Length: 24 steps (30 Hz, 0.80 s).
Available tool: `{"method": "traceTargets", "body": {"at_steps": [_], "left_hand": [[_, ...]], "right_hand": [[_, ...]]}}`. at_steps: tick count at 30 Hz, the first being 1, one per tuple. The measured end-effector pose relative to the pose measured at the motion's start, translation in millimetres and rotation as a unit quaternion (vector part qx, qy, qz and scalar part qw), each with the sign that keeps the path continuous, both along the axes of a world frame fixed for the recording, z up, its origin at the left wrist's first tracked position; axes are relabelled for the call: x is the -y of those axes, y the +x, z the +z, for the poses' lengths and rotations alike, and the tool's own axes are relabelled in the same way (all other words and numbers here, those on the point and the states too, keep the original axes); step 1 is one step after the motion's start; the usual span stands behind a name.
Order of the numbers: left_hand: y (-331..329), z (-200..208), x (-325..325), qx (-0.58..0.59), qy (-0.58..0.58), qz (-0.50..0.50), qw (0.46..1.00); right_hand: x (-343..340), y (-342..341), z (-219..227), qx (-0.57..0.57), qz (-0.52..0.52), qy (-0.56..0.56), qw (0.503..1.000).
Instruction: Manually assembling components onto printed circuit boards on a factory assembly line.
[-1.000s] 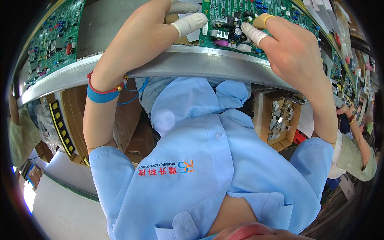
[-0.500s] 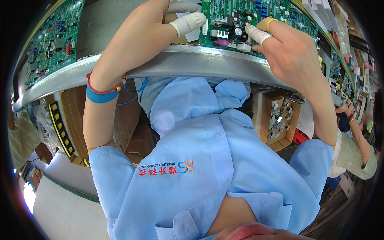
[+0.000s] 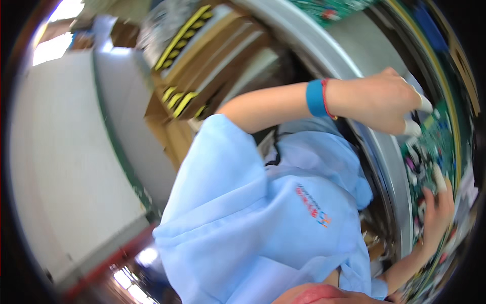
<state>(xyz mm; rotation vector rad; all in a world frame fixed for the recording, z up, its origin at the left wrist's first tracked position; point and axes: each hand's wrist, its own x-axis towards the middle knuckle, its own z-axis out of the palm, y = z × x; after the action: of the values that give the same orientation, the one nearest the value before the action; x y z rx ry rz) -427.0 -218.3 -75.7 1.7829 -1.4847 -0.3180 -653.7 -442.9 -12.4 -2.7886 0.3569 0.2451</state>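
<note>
A green circuit board [image 3: 438, 129] crowded with components lies on the bench at the right of the view. My left hand [image 3: 387, 101] reaches over the metal bench edge to the board's near corner. White finger covers sit on its thumb and a finger, which are spread apart with nothing visible between them. At the board's other side is my right hand [image 3: 441, 207], its white-covered finger stretched toward the components and its bare thumb tip apart from it. No held part shows there, though the picture is blurred. A blue band [image 3: 316, 98] circles my left wrist.
The curved metal edge [image 3: 392, 172] of the bench runs between my body and the board. Another green board [image 3: 329, 7] lies at the top. Cardboard boxes [image 3: 177, 131] with yellow-black strips stand below the bench, near a pale panel [image 3: 66, 162] at left.
The whole view has swung round to the left, so the bench and board now appear at the right. My right finger and thumb look apart; both hands stay at the same board.
</note>
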Motion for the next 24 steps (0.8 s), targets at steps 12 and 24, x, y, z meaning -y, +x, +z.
{"method": "traceTargets", "body": {"at_steps": [12, 24], "left_hand": [[15, -29, -380, 0.121, 0.464, 0.653, 0.586], [66, -108, -579, 0.023, 0.621, 0.479, 0.62]], "right_hand": [[52, -10, 9, 0.149, 0.114, -0.071, 0.98], [34, -21, 50, 0.337, -0.033, 0.015, 0.941]]}}
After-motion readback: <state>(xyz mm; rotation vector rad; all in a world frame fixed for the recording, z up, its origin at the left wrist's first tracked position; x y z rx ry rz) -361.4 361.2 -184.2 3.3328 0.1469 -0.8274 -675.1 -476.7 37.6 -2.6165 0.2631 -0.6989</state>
